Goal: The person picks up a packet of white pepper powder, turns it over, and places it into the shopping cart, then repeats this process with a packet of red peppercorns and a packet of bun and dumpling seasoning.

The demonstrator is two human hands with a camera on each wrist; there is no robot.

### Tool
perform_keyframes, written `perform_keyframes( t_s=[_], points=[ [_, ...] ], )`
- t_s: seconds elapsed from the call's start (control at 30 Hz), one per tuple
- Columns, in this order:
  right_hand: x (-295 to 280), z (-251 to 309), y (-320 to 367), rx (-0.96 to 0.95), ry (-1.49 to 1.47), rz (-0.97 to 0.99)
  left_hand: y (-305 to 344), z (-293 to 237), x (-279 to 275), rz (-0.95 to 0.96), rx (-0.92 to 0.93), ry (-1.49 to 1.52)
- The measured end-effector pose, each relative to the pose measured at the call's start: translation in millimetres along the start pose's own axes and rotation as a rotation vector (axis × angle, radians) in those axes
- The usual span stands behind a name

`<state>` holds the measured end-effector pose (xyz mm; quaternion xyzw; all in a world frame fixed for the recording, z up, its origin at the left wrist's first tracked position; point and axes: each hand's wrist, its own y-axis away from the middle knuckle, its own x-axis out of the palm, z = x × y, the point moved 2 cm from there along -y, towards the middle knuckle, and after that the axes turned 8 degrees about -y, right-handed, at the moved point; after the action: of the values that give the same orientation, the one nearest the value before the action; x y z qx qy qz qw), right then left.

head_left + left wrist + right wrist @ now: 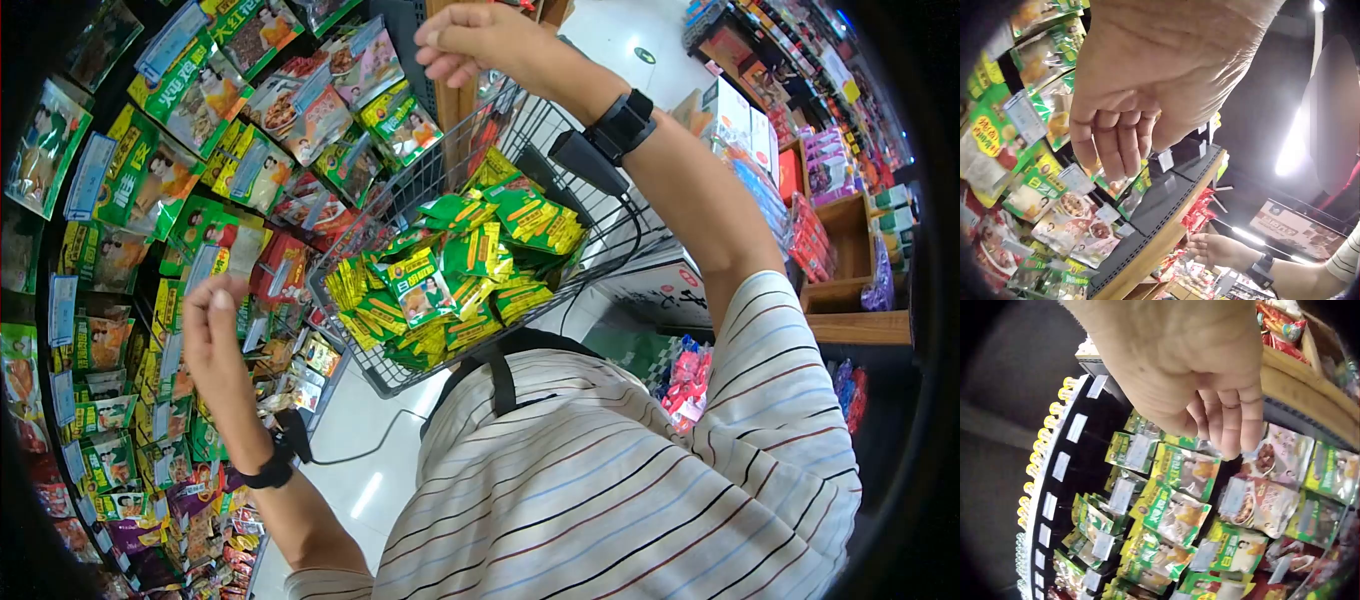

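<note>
Green-and-yellow packets (422,292) lie heaped in the wire basket (380,382), to the right of the left grip (214,335) and below the right grip (485,42) in the head view. Both grips are released, fingers loosely bent around nothing. Hanging packets (152,172) crowd near the left grip. Handling would probably go best by pinching one sealed edge at a time and laying each flat.

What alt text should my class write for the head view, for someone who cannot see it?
A wire basket heaped with green-and-yellow packets is before a person in a striped shirt. The left hand, empty, is in front of hanging packets; the right hand is also empty.
</note>
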<state>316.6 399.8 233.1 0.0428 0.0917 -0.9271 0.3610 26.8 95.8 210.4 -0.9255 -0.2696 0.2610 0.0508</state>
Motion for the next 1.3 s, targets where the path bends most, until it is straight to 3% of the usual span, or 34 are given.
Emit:
perform_keyframes(
  t_s=[0.27,0.5,0.63,0.87,0.93,1.03,1.17,1.23,1.27,1.3],
  points=[
    [-72,-139,4,0.254,0.037,-0.098,64,44,43,0.179,-0.348,-0.002],
    [-110,-267,22,0.48,0.053,-0.193,84,38,83,0.145,-0.536,0.008],
    [-114,-319,31,0.635,0.096,-0.266,88,33,100,0.14,-0.598,-0.039],
    [-117,-405,42,0.828,0.2,-0.225,92,30,125,0.147,-0.594,-0.132],
    [-118,-423,45,0.856,0.219,-0.193,92,26,131,0.158,-0.652,-0.114],
    [-115,-447,45,0.687,0.514,-0.083,94,28,140,0.16,-0.717,-0.091],
    [-105,-462,54,0.791,0.102,-0.2,95,26,152,0.156,-0.758,-0.089],
    [-90,-432,49,0.884,-0.162,-0.308,96,27,159,0.145,-0.752,-0.11],
    [-86,-388,42,0.962,-0.073,-0.221,97,26,162,0.15,-0.761,-0.107],
    [-84,-403,40,0.919,-0.067,-0.192,97,26,163,0.155,-0.769,-0.105]
  ],
)
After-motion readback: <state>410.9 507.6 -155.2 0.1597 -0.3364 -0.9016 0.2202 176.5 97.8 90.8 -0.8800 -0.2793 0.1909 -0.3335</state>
